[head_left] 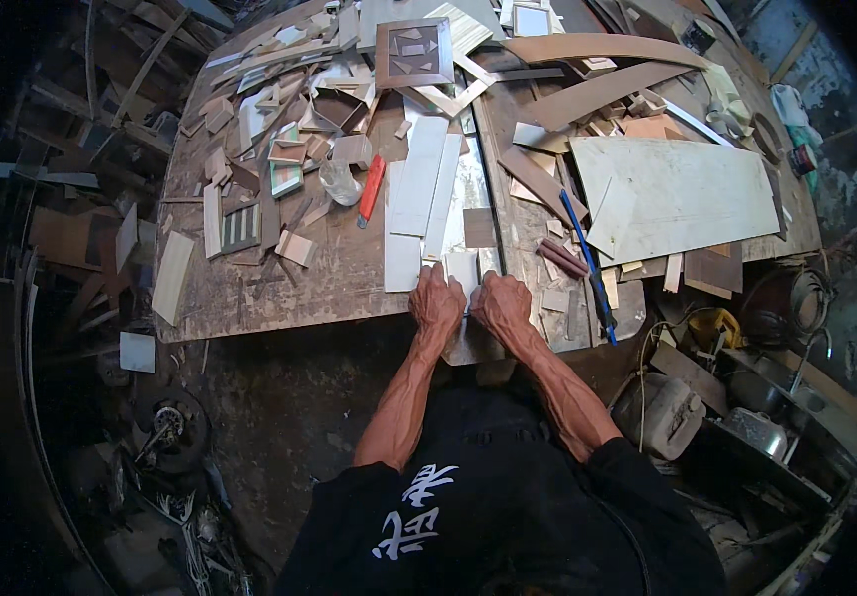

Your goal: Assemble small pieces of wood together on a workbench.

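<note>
Side by side at the table's near edge, my left hand (436, 302) and my right hand (502, 304) have their fingers curled down on a small pale flat piece (462, 266), holding it from both sides. Their fingertips are partly hidden. Just beyond them lie long white strips (418, 184), and a brown rectangular piece (479, 227) is on the right of these. Another white strip (397, 273) reaches close to my left hand. A red utility knife (372, 189) rests left of the strips. To the right of my right hand lie dark reddish rods (562, 258).
Wood offcuts and small boxes crowd the worn wooden table (339, 288). A framed inlaid panel (414, 55) lies at the back. At right are a large pale board (677, 194) and a long blue tool (576, 217) with a dark handle. A plastic jerrycan (669, 417) stands below right.
</note>
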A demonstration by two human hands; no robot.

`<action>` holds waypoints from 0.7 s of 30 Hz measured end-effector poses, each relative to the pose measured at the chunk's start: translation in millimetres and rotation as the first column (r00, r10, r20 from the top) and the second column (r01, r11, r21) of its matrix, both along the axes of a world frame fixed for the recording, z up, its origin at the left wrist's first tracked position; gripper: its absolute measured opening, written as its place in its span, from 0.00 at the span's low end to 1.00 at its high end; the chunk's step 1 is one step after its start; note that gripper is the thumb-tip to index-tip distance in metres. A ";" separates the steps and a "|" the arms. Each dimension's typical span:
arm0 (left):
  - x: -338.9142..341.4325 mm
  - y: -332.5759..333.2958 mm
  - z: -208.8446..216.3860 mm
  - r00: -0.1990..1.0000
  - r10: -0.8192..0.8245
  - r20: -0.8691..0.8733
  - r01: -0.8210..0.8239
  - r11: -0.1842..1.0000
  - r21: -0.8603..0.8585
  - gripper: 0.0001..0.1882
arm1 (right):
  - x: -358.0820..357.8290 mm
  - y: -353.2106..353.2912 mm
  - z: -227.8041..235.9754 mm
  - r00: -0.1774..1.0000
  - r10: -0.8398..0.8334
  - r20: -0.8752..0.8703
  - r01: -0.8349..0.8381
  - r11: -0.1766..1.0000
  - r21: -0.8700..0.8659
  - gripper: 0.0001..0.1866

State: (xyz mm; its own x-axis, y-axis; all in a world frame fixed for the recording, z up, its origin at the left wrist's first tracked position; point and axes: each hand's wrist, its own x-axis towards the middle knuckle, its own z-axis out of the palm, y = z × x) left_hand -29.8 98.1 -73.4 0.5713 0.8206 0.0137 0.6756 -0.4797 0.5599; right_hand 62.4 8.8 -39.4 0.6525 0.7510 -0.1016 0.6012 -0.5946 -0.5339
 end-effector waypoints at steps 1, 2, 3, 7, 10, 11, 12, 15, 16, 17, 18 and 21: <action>0.5 0.2 1.3 1.000 0.000 0.000 0.000 1.000 -0.001 0.19 | -0.1 0.0 1.3 1.000 0.000 0.000 0.000 1.000 -0.001 0.14; 0.7 0.6 2.6 1.000 -0.005 0.003 0.005 1.000 0.001 0.19 | -0.4 0.4 2.4 1.000 -0.014 0.008 0.014 1.000 -0.007 0.14; 0.7 1.1 3.3 1.000 -0.009 0.007 0.009 1.000 0.005 0.19 | -0.6 0.9 3.1 0.999 -0.028 0.016 0.029 1.000 -0.011 0.14; 0.4 1.1 4.3 1.000 -0.002 0.013 0.002 1.000 -0.010 0.18 | 0.0 1.4 -1.2 0.999 -0.043 -0.009 0.043 0.999 -0.031 0.14; 1.7 2.1 5.6 1.000 -0.002 0.009 0.002 1.000 -0.003 0.17 | 1.5 1.5 -2.3 0.999 -0.031 -0.034 0.030 0.999 -0.021 0.14; 2.4 2.1 6.3 1.000 -0.004 0.001 0.004 1.000 -0.004 0.17 | 1.8 1.3 -3.2 0.999 -0.034 -0.033 0.033 0.999 -0.015 0.14; 2.9 1.8 6.8 1.000 -0.006 -0.007 0.006 1.000 -0.005 0.17 | 2.0 1.2 -4.2 0.999 -0.036 -0.031 0.036 0.999 -0.008 0.14; 3.7 0.5 7.8 1.000 0.016 -0.013 -0.016 1.000 0.010 0.17 | 1.2 3.4 -6.3 0.999 -0.040 -0.007 0.040 0.999 -0.029 0.14; 3.3 0.5 7.8 1.000 0.016 -0.014 -0.015 1.000 0.010 0.17 | 1.0 3.3 -6.0 0.999 -0.041 -0.008 0.040 0.999 -0.028 0.14; 2.8 0.7 7.9 1.000 0.014 -0.026 -0.014 1.000 0.009 0.17 | 0.9 2.9 -5.7 0.999 -0.036 -0.007 0.036 0.999 -0.015 0.14; 2.7 0.7 8.3 0.999 0.011 -0.038 -0.011 1.000 0.008 0.17 | 0.9 2.4 -5.1 0.999 -0.033 -0.006 0.033 0.999 -0.002 0.14; 2.3 0.9 9.0 0.999 0.012 -0.049 -0.012 1.000 -0.003 0.17 | 1.1 2.6 -4.0 0.999 -0.028 -0.018 0.029 1.000 0.009 0.14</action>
State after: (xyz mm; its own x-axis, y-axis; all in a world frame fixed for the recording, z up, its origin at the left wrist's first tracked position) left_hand -27.5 99.1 -64.4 0.5612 0.8275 -0.0172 0.7081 -0.4692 0.5276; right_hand 63.5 11.4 -43.5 0.6718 0.7330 -0.1067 0.5741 -0.6063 -0.5503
